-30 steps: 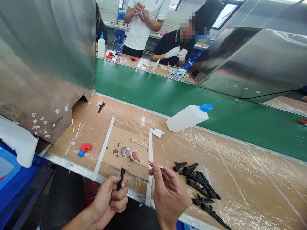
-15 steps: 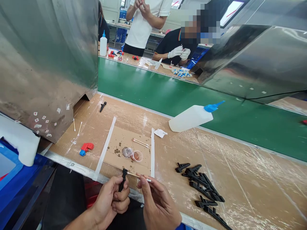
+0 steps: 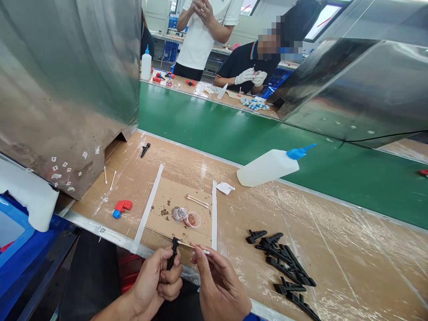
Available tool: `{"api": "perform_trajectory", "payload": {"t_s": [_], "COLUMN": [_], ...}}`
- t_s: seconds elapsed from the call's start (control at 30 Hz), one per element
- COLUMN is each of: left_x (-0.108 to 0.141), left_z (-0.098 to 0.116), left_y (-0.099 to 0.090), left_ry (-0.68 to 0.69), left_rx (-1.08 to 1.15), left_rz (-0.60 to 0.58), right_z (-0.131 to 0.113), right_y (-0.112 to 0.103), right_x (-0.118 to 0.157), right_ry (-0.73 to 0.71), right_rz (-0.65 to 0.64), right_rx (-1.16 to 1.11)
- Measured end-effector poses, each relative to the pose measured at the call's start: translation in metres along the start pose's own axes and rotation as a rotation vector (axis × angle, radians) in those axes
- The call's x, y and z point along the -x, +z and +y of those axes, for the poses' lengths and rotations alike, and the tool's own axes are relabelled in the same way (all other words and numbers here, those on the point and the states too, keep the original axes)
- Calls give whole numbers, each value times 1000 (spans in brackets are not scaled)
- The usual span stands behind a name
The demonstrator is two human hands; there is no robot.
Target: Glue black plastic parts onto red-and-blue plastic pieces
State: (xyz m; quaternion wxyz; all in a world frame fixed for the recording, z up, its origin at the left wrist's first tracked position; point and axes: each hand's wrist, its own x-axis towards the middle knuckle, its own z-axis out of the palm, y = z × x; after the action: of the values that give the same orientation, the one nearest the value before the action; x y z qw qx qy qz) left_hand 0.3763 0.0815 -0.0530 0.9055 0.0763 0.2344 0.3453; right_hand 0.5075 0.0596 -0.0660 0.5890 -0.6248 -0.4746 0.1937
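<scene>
My left hand (image 3: 158, 278) is closed around a small black plastic part (image 3: 173, 254), held upright over the table's front edge. My right hand (image 3: 220, 278) pinches a cotton swab (image 3: 186, 244), whose left tip meets the upper end of the black part. Just beyond both hands lies a piece of cardboard (image 3: 160, 187) between two white tape strips. On it sit small clear cups, one with reddish-brown contents (image 3: 192, 220), and a pair of cotton swabs (image 3: 198, 201). Several similar black parts (image 3: 284, 258) lie in a pile to the right.
A white bottle with a blue nozzle (image 3: 269, 168) lies tilted by a green belt (image 3: 207, 116). Crumpled tissue (image 3: 225, 187), a red and blue piece (image 3: 122, 208) and a lone black part (image 3: 145, 150) rest on the table. A metal panel (image 3: 67, 89) stands left; co-workers are across the belt.
The whole view has shifted slightly. Both hands keep their grip, and the swab tip stays at the top of the black part.
</scene>
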Motion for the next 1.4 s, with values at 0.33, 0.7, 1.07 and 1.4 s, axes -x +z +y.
{"api": "perform_trajectory", "payload": {"t_s": [0.33, 0.7, 1.07, 1.4], "left_x": [0, 1, 0, 0], "left_z": [0, -5, -4, -4], "left_y": [3, 2, 4, 4], "left_ry": [16, 55, 43, 51], "left_rx": [-63, -128, -157, -162], "left_rz": [67, 71, 105, 107], "right_z": [-4, -7, -6, -3], "right_y": [-3, -5, -9, -13], "right_x": [-1, -4, -5, -5], "right_ry": [-50, 1, -39, -117], "right_rz": [-34, -18, -58, -98], "right_rx": [37, 98, 132, 161]}}
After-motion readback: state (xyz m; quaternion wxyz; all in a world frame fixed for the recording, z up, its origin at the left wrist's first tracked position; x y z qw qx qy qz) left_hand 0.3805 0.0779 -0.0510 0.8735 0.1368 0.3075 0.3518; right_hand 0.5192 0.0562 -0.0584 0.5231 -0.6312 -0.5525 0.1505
